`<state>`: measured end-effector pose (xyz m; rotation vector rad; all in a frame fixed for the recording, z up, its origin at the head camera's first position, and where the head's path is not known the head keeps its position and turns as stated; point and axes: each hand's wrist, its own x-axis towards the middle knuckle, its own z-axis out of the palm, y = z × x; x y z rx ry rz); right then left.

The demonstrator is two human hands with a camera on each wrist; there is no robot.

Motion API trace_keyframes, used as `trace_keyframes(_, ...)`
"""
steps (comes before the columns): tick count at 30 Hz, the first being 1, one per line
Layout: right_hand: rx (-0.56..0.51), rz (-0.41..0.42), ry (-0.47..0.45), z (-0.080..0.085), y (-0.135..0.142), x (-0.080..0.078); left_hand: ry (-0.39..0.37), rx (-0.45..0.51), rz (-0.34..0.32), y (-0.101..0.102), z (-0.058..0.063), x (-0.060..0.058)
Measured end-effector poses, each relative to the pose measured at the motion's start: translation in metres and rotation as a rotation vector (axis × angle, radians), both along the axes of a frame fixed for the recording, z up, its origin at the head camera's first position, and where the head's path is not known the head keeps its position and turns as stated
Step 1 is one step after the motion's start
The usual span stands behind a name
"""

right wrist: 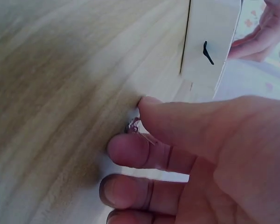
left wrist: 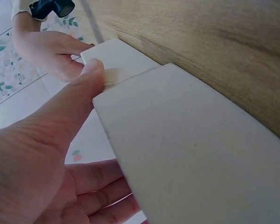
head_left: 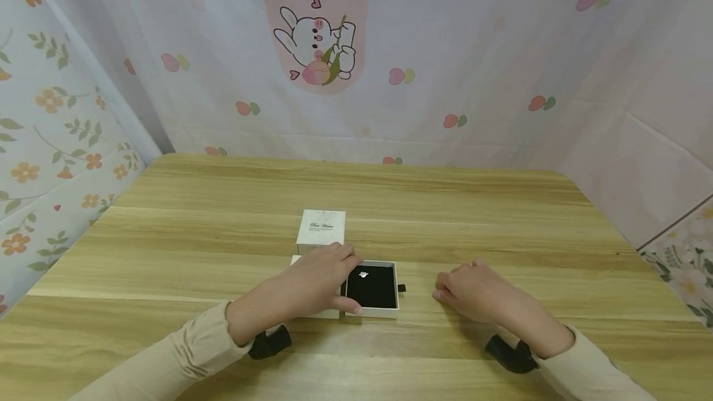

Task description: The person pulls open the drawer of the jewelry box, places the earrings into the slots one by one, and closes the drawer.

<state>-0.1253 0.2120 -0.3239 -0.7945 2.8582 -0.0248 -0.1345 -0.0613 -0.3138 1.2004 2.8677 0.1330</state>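
A white jewelry box sleeve [left wrist: 191,140] lies on the table with its drawer [head_left: 379,312] pulled out to the right. Inside the drawer, a small silver heart-shaped earring [head_left: 363,275] sits on a black pad [head_left: 375,293]. My left hand [head_left: 314,280] spans the box from above and grips it, thumb on the near side and fingers on the far side. To the right of the drawer, my right hand [head_left: 479,289] is low over the table. In the right wrist view, its thumb and index finger pinch a small shiny piece of jewelry [right wrist: 133,125], partly hidden by the fingertips.
Behind the open box stands a second, closed white box [head_left: 322,228] with printed lettering. A black pull tab [head_left: 401,288] sticks out from the drawer's right end. The wooden table [head_left: 501,221] reaches back to a patterned curtain [head_left: 473,48].
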Motion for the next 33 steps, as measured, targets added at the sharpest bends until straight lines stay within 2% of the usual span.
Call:
trace_keyframes(11, -0.008, 0.027, 0.006, 0.002, -0.002, -0.004, 0.003, 0.004, -0.001, 0.0, -0.001, 0.0)
trace_keyframes(23, -0.001, -0.003, -0.013, 0.008, -0.003, -0.003, 0.008, 0.012, -0.015, -0.001, -0.001, -0.001)
trace_keyframes(29, -0.071, 0.019, -0.018, 0.009, -0.003, -0.004, 0.018, 0.012, -0.014, -0.001, -0.001, -0.001)
trace_keyframes(33, -0.115, 0.011, -0.052, 0.01, -0.004, -0.004, 0.02, 0.015, -0.017, -0.001, -0.001, 0.0)
